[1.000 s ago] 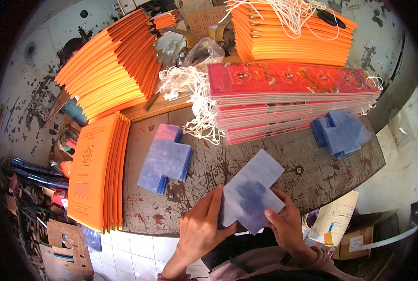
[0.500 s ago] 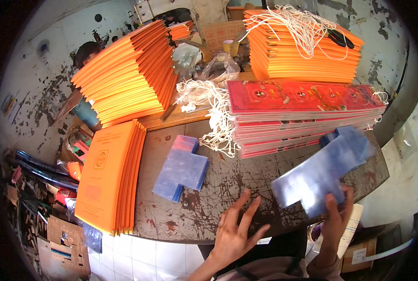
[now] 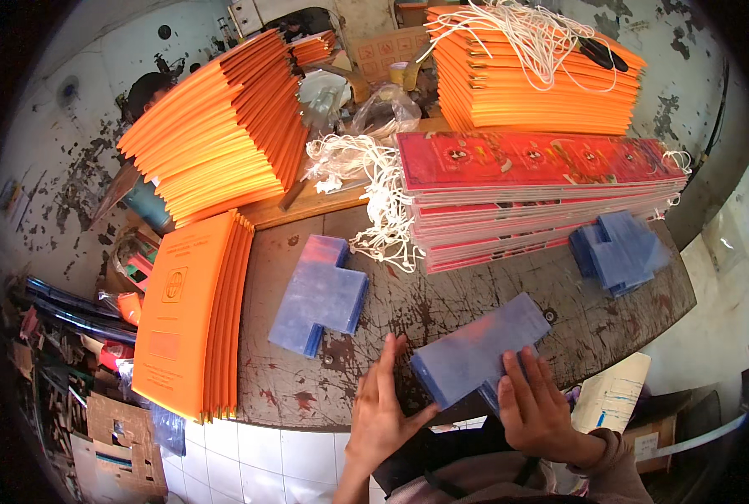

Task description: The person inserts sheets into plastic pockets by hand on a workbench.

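In front of me, near the table's front edge, sits a stack of translucent blue plastic pieces (image 3: pixel 479 346) with a stepped outline. My right hand (image 3: pixel 542 412) grips its right end, fingers over the top and thumb out of sight. My left hand (image 3: pixel 387 412) is open beside its left end, fingers stretched upward and thumb close to the near left corner. Two similar stacks lie on the table: one blue plastic stack (image 3: pixel 320 296) left of my hands, and a less even blue plastic stack (image 3: pixel 620 254) at the right.
A short pile of orange folders (image 3: pixel 185 315) lies at the table's left edge. Taller orange folder stacks (image 3: pixel 223 126) (image 3: pixel 542 97) stand behind; the right one carries white cords (image 3: pixel 526 38). Red printed strips (image 3: pixel 542 164) with white strings are piled centrally. A person (image 3: pixel 146 94) is partly visible behind.
My right hand has brought the blue plastic stack left and nearer from the right side, uncovering the stack behind it. My left hand has shifted slightly left and down.
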